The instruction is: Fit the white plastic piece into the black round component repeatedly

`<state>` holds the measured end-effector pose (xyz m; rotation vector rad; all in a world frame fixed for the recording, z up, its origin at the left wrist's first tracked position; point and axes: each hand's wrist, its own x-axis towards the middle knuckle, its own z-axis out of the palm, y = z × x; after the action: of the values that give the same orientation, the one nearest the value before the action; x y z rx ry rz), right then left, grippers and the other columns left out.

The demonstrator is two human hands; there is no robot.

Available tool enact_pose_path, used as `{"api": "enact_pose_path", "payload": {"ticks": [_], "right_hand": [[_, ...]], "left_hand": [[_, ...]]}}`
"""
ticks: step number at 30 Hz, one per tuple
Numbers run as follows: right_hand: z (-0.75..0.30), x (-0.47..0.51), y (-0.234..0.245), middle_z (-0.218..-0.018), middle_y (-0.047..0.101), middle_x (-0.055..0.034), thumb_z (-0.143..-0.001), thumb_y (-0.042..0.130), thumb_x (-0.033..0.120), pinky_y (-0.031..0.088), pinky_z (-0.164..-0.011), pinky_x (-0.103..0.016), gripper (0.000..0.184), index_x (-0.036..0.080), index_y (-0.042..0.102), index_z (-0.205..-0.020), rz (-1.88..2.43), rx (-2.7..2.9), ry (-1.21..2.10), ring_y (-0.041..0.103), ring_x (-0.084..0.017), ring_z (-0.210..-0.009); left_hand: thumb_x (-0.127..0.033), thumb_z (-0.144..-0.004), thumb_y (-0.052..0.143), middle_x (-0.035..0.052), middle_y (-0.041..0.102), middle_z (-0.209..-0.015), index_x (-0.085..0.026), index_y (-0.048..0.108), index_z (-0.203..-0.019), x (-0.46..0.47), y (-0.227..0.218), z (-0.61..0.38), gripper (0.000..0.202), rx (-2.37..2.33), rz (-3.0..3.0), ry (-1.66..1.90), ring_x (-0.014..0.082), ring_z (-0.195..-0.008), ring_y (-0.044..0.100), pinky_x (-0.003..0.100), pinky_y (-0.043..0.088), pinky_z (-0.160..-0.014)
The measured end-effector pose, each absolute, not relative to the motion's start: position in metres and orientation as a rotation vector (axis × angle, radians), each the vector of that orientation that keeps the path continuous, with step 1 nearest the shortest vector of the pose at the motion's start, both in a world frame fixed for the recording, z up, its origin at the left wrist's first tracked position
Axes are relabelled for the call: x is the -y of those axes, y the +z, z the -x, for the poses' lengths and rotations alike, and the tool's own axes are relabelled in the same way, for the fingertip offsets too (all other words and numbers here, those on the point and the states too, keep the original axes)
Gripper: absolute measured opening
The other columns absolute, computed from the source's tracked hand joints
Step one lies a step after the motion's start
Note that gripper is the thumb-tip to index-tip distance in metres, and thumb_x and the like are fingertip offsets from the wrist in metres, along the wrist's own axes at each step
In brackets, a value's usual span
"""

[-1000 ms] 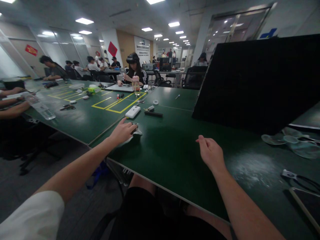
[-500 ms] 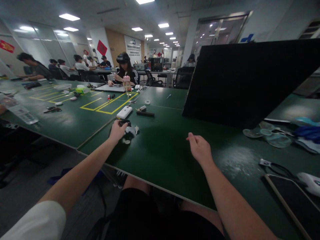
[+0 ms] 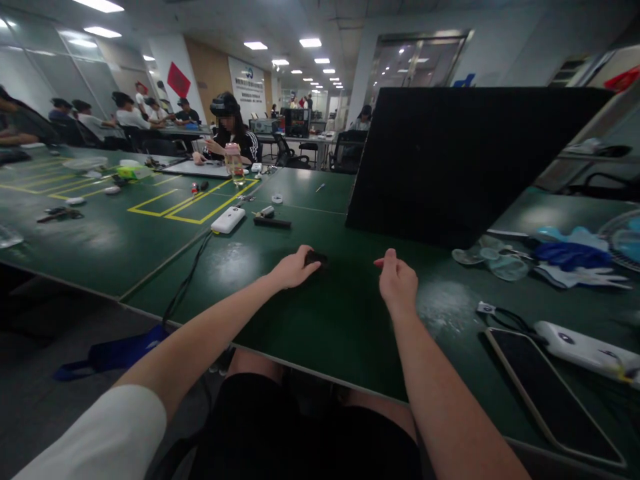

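The white power bank [image 3: 228, 219] lies at ten o'clock on the green surface [image 3: 325, 313]. The left hand [image 3: 291, 268] rests on the surface with its fingers closed around a small black object [image 3: 316, 257] at its one o'clock. The right hand [image 3: 397, 283] is loosely curled and holds nothing. A phone [image 3: 547, 393] lies at four o'clock.

A small black object [image 3: 316, 257] lies on the green table [image 3: 320, 313], in front of the big black panel [image 3: 450, 167] and a little to its left. It is low and dark, partly covered by fingertips, its shape too blurred to tell.
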<state>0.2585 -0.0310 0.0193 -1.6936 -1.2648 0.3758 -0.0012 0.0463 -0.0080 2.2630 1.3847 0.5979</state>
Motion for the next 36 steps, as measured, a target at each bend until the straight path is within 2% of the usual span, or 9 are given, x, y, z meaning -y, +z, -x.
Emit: {"api": "enact_pose_path", "payload": {"ticks": [7, 11, 14, 17, 19, 21, 24, 30, 36], "right_hand": [[-0.275, 0.018, 0.015, -0.065, 0.065, -0.0081, -0.092, 0.022, 0.080, 0.042, -0.062, -0.035, 0.082, 0.018, 0.071, -0.075, 1.637, 0.973, 0.237, 0.060, -0.022, -0.061], [-0.278, 0.016, 0.015, -0.070, 0.069, -0.0096, -0.093, 0.021, 0.078, 0.043, -0.065, -0.036, 0.081, 0.018, 0.072, -0.075, 1.607, 0.990, 0.189, 0.061, -0.022, -0.062], [-0.279, 0.017, 0.017, -0.081, 0.072, -0.0116, -0.095, 0.021, 0.076, 0.044, -0.065, -0.036, 0.080, 0.017, 0.073, -0.081, 1.604, 1.064, 0.209, 0.063, -0.022, -0.067], [-0.271, 0.022, 0.020, -0.101, 0.073, -0.0122, -0.094, 0.038, 0.072, 0.047, -0.074, -0.038, 0.066, 0.019, 0.076, -0.095, 1.623, 1.424, 0.290, 0.066, -0.026, -0.088], [-0.260, 0.029, 0.023, -0.114, 0.071, -0.0116, -0.086, 0.058, 0.069, 0.047, -0.084, -0.043, 0.054, 0.022, 0.077, -0.103, 1.610, 1.825, 0.289, 0.062, -0.030, -0.105], [-0.246, 0.038, 0.028, -0.123, 0.066, -0.0118, -0.075, 0.071, 0.068, 0.046, -0.088, -0.047, 0.054, 0.026, 0.077, -0.109, 1.560, 2.126, 0.263, 0.056, -0.034, -0.113], [-0.226, 0.048, 0.036, -0.112, 0.067, -0.0110, -0.076, 0.071, 0.066, 0.045, -0.084, -0.049, 0.049, 0.028, 0.078, -0.106, 1.525, 2.395, 0.238, 0.058, -0.033, -0.104], [-0.214, 0.047, 0.034, -0.089, 0.071, -0.0037, -0.087, 0.068, 0.040, 0.042, -0.077, -0.042, 0.018, 0.030, 0.077, -0.099, 1.600, 2.517, 0.377, 0.062, -0.025, -0.084], [-0.212, 0.042, 0.026, -0.089, 0.071, -0.0018, -0.091, 0.063, 0.039, 0.041, -0.073, -0.038, 0.019, 0.028, 0.071, -0.103, 1.544, 2.250, 0.201, 0.060, -0.021, -0.079]], "left_hand": [[-0.055, -0.096, 0.046, 0.0119, 0.071, -0.112, -0.021, 0.039, -0.137, 0.002, -0.002, -0.091, 0.054, -1.071, -2.461, 0.461, 0.0263, -0.095, 0.071, 0.035, 0.055, -0.078], [-0.058, -0.095, 0.046, 0.0119, 0.071, -0.106, -0.021, 0.039, -0.138, 0.011, 0.000, -0.113, 0.057, -1.104, -2.390, 0.505, 0.0263, -0.087, 0.070, 0.034, 0.054, -0.068], [-0.059, -0.097, 0.043, 0.0107, 0.071, -0.106, -0.022, 0.038, -0.138, -0.001, 0.003, -0.103, 0.056, -1.100, -2.120, 0.676, 0.0227, -0.083, 0.070, 0.033, 0.054, -0.069], [-0.057, -0.099, 0.043, 0.0111, 0.068, -0.115, -0.021, 0.041, -0.135, -0.023, 0.004, -0.071, 0.051, -1.147, -1.822, 1.005, 0.0205, -0.092, 0.068, 0.033, 0.053, -0.081], [-0.051, -0.098, 0.047, 0.0111, 0.067, -0.118, -0.019, 0.044, -0.131, -0.036, 0.002, -0.041, 0.046, -1.259, -1.707, 1.190, 0.0202, -0.099, 0.066, 0.033, 0.052, -0.087], [-0.047, -0.095, 0.054, 0.0107, 0.066, -0.117, -0.018, 0.048, -0.127, -0.044, -0.001, -0.012, 0.043, -1.383, -1.760, 1.238, 0.0212, -0.101, 0.065, 0.036, 0.051, -0.089], [-0.044, -0.091, 0.060, 0.0078, 0.068, -0.108, -0.020, 0.049, -0.127, -0.043, -0.003, 0.018, 0.044, -1.417, -1.920, 1.117, 0.0207, -0.091, 0.065, 0.036, 0.052, -0.082], [-0.029, -0.082, 0.067, 0.0019, 0.069, -0.100, -0.026, 0.053, -0.126, -0.027, 0.005, 0.019, 0.046, -1.191, -2.246, 0.838, 0.0185, -0.083, 0.066, 0.033, 0.052, -0.076], [-0.030, -0.081, 0.067, 0.0020, 0.072, -0.103, -0.027, 0.057, -0.125, -0.016, 0.005, 0.008, 0.045, -1.101, -2.401, 0.631, 0.0200, -0.086, 0.069, 0.033, 0.053, -0.077]]}}
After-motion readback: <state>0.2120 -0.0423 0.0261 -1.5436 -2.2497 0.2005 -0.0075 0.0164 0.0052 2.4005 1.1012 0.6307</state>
